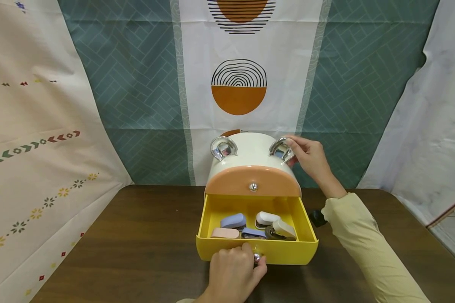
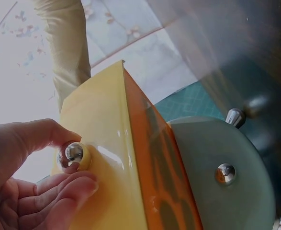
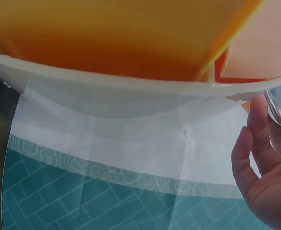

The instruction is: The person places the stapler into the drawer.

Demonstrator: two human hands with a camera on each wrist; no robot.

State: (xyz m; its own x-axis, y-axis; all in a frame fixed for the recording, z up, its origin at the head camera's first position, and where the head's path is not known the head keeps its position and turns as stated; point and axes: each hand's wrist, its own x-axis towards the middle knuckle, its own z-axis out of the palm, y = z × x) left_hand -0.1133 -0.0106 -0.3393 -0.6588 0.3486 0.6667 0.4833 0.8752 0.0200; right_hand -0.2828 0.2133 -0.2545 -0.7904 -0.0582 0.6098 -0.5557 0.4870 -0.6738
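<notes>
A white rounded desktop drawer box point(image 1: 252, 145) has a peach upper drawer point(image 1: 227, 181) pushed in and a yellow lower drawer point(image 1: 288, 252) pulled well out. My left hand point(image 1: 232, 271) pinches the lower drawer's round silver knob point(image 2: 74, 152) between thumb and fingers. At the box's top right, my right hand point(image 1: 311, 158) grips a silver ear-shaped piece point(image 1: 279, 148); a matching silver ear point(image 1: 223, 148) stands on the left. Inside the yellow drawer lie several small staplers, among them a blue stapler point(image 1: 233, 220), a pink stapler point(image 1: 225, 233), a white stapler point(image 1: 267, 219) and a cream stapler point(image 1: 282, 229).
The box stands toward the back of a dark wooden table point(image 1: 144, 244). A small black object point(image 1: 317, 218) sits right of the drawer, near my right sleeve point(image 1: 364, 240). Behind the table hangs a green and white patterned cloth point(image 1: 136, 84).
</notes>
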